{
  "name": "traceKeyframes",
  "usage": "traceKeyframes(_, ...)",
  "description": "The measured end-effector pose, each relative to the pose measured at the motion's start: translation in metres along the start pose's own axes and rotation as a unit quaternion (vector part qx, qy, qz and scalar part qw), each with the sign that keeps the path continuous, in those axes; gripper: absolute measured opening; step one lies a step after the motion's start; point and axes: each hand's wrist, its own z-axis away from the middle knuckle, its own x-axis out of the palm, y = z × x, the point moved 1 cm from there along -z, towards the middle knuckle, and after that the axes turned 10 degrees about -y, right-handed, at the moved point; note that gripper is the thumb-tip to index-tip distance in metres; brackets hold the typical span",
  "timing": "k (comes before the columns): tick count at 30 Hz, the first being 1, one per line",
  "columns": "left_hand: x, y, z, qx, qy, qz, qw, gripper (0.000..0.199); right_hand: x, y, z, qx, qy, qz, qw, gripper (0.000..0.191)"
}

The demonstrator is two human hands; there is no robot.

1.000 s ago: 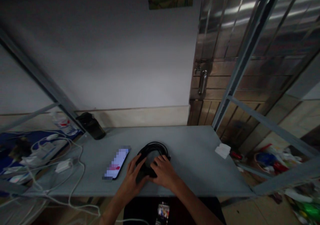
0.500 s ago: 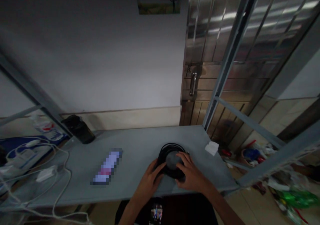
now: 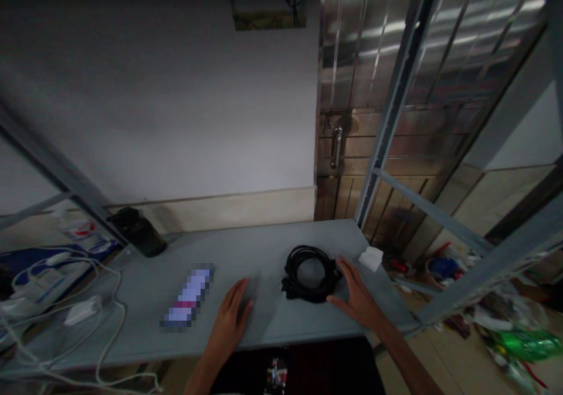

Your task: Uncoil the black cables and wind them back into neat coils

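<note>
Cable: one black coil, several loops too dark for me to count, lying flat on the one grey table, right of its middle.
Hands: two. The left hand is left of the coil, well apart from it, holding nothing, thumb spread from the other fingers. The right hand is at the coil's right edge, thumb and fingers spread wide, pinching nothing; whether a fingertip touches the cable I can't tell.
Phone: one, screen lit, near the left hand.
Paper: one crumpled white piece, beyond the right hand.
Bottles: two at the far left, one dark, one clear with a red-marked label.
</note>
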Motion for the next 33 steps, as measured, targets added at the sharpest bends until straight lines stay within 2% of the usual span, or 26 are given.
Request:
traceKeyframes(3,-0.002,-0.007,0.006,-0.047,0.039,0.004,0.998,0.052,0.003,0.000,-0.001,0.000,0.017,0.007,1.000,0.092)
traceKeyframes(8,0.001,0.007,0.005,-0.049,0.044,-0.003,0.998,0.050,0.002,-0.002,-0.001,-0.001,0.029,0.010,1.000,0.082)
traceKeyframes(13,-0.002,0.008,0.004,-0.067,0.080,-0.003,0.995,0.048,0.004,0.001,-0.002,0.010,0.028,0.008,1.000,0.080)
traceKeyframes(23,-0.005,0.010,0.005,-0.051,0.092,0.001,0.994,0.041,0.003,0.000,-0.002,0.018,0.028,-0.003,0.999,0.074)
traceKeyframes(33,-0.005,0.010,0.006,-0.050,0.085,-0.001,0.995,0.037,0.007,0.004,-0.003,0.033,0.032,-0.004,0.999,0.077)
